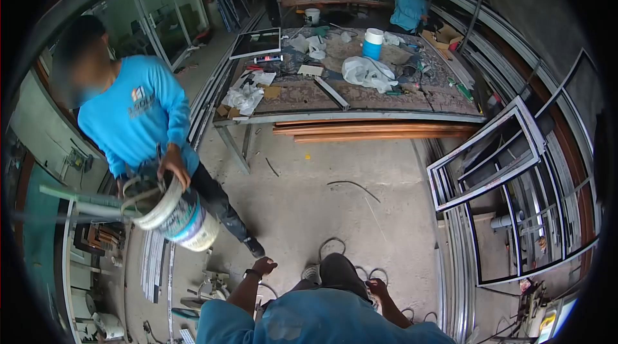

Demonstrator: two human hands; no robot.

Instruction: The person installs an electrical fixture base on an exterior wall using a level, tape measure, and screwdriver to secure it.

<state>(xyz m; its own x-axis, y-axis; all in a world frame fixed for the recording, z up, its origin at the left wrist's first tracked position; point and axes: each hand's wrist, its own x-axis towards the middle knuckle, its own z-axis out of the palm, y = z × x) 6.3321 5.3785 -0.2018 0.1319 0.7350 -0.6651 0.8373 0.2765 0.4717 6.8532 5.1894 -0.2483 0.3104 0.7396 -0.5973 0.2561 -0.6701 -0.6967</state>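
My left hand (pixel 264 266) hangs in front of me on the left, its fingers curled in a loose fist with nothing visible in them. A dark band circles that wrist. By my right thigh is my right hand (pixel 377 287), small in view, its fingers curled; whether something is in them is hidden. Dark looped cable (pixel 378 274) shows on the floor close to it. To my left a co-worker (pixel 138 106) in a blue shirt carries a bucket (pixel 183 218) with printed sides, tilted, with coiled material at its mouth.
A cluttered worktable (pixel 386 115) stands ahead, holding a blue water jug (pixel 372 45) and plastic bags (pixel 368 74). Copper-coloured bars (pixel 380 131) lie beneath its front edge. Window frames (pixel 489 154) lean on the right. Two more people (pixel 409 9) are farther back. A dark strip (pixel 355 184) crosses the floor.
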